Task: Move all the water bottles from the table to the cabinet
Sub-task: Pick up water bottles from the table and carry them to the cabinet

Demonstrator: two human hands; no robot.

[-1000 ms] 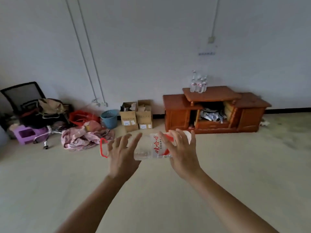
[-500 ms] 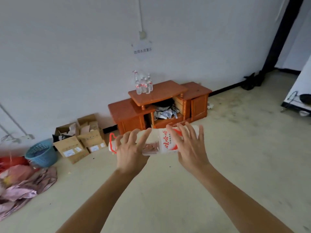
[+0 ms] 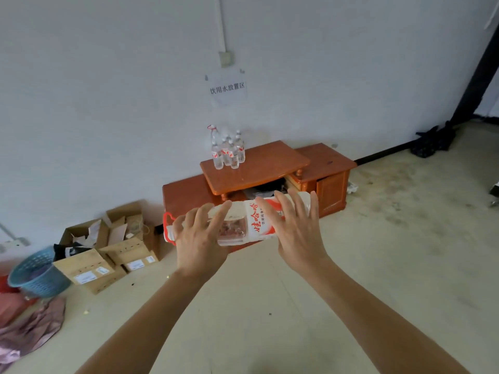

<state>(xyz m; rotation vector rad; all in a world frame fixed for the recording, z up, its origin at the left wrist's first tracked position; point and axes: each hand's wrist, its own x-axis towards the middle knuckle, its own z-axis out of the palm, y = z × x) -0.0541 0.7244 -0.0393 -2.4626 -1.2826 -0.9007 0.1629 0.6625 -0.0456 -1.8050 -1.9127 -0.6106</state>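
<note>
A large clear water bottle (image 3: 253, 222) with a white and red label and a red handle at its cap lies sideways in the air between my hands. My left hand (image 3: 198, 238) holds its neck end. My right hand (image 3: 297, 233) holds its base end, fingers spread over the top. Both thumbs are hidden behind the bottle. Straight beyond it stands the low orange-brown wooden cabinet (image 3: 259, 166) against the wall. Several small water bottles (image 3: 228, 152) and one tall one stand at the back left of its raised top.
Open cardboard boxes (image 3: 108, 252) and a blue basket (image 3: 37, 273) sit on the floor left of the cabinet, with pink cloth (image 3: 27, 327) at the lower left. A paper sign (image 3: 226, 87) hangs above the cabinet. A dark bundle (image 3: 434, 141) lies by the far right wall.
The view has swung right and drawn closer to the cabinet, which now looks larger and sits straight ahead. Both hands keep the same hold on the big bottle.
</note>
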